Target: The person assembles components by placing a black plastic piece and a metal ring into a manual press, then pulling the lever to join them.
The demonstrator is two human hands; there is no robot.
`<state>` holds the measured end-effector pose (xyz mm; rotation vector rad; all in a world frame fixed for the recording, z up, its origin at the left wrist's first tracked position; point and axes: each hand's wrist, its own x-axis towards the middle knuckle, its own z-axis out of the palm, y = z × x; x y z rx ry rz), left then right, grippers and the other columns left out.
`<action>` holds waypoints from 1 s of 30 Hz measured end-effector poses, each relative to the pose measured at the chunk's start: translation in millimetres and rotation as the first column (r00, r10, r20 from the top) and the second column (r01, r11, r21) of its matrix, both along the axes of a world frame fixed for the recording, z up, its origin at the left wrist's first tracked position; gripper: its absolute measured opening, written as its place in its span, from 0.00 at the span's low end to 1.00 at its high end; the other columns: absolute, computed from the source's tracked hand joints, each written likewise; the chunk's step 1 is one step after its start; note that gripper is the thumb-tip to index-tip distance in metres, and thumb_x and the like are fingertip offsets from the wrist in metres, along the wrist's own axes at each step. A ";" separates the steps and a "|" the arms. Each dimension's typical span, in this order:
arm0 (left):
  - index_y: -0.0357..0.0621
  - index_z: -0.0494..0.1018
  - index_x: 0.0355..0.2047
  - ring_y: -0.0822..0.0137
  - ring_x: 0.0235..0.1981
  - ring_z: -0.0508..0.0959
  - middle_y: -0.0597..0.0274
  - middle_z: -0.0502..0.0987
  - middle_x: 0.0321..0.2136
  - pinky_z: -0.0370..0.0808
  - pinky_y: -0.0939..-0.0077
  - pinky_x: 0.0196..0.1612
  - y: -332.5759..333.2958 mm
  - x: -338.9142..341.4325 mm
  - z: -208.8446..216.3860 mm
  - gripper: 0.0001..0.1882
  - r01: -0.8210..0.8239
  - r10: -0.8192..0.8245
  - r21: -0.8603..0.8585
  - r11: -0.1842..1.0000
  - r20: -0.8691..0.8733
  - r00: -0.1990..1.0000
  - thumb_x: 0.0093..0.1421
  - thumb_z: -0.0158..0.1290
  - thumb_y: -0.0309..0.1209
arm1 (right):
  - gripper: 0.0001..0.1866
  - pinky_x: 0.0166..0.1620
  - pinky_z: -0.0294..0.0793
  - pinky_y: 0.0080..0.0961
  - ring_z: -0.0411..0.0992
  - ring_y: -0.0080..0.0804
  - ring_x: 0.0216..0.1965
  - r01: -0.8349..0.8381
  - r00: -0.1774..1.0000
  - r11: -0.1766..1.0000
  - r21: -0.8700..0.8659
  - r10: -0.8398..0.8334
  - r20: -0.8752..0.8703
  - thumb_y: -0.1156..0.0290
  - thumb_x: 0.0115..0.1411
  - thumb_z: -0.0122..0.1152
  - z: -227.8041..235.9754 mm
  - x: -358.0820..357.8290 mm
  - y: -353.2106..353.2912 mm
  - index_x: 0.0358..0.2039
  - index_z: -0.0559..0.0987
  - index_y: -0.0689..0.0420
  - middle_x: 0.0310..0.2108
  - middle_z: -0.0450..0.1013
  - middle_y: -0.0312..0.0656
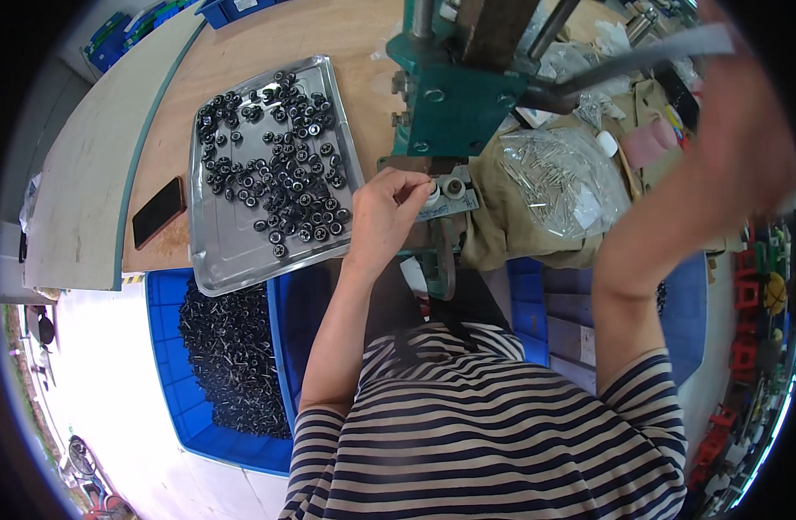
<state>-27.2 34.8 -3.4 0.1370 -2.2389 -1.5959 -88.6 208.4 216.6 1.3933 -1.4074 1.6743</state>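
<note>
A green hand-operated press (pixel 457 100) stands in front of me. Under its ram sits a small metal fixture plate (pixel 454 204) with a round post (pixel 453 187) and a whitish round piece (pixel 433 196). My left hand (pixel 386 217) is at the fixture, thumb and forefinger pinched together beside the whitish piece; whatever they hold is too small to make out. My right hand (pixel 749 130), blurred by motion, is raised at the far right, around the end of the press's grey lever (pixel 649 57).
Left of the press, a metal tray (pixel 233 260) bears many black round parts. A phone (pixel 159 212) lies beside it. A clear bag of metal pins (pixel 558 182) rests on brown cloth at right. Blue bins (pixel 168 347) stand below; the left one contains dark small parts.
</note>
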 end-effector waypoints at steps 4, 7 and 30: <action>0.34 0.77 0.29 0.70 0.22 0.75 0.57 0.76 0.24 0.71 0.78 0.28 -0.3 0.2 -0.3 0.06 -0.001 0.000 0.031 1.000 0.029 1.000 0.52 0.57 0.26 | 0.09 0.34 0.63 0.23 0.65 0.25 0.24 -0.012 0.999 1.000 -0.021 0.012 -0.040 0.63 0.58 0.57 -51.6 81.8 24.5 0.37 0.70 0.48 0.26 0.69 0.33; 0.34 0.77 0.29 0.69 0.22 0.75 0.57 0.76 0.24 0.71 0.78 0.28 -1.0 0.7 0.9 0.06 0.009 -0.009 -0.011 1.000 -0.005 1.000 0.51 0.57 0.26 | 0.08 0.34 0.61 0.27 0.63 0.23 0.21 0.030 0.996 0.998 0.046 -0.026 -0.080 0.58 0.58 0.57 -78.6 97.7 31.3 0.36 0.70 0.42 0.26 0.70 0.31; 0.33 0.75 0.34 0.70 0.37 0.75 0.56 0.76 0.36 0.73 0.81 0.40 -62.6 67.3 8.2 0.07 -0.097 0.094 -0.088 0.991 -0.039 0.995 0.54 0.51 0.17 | 0.06 0.28 0.68 0.29 0.70 0.33 0.23 0.076 0.848 0.284 0.956 -0.523 0.088 0.72 0.49 0.56 -182.2 -87.2 96.8 0.24 0.75 0.62 0.19 0.72 0.43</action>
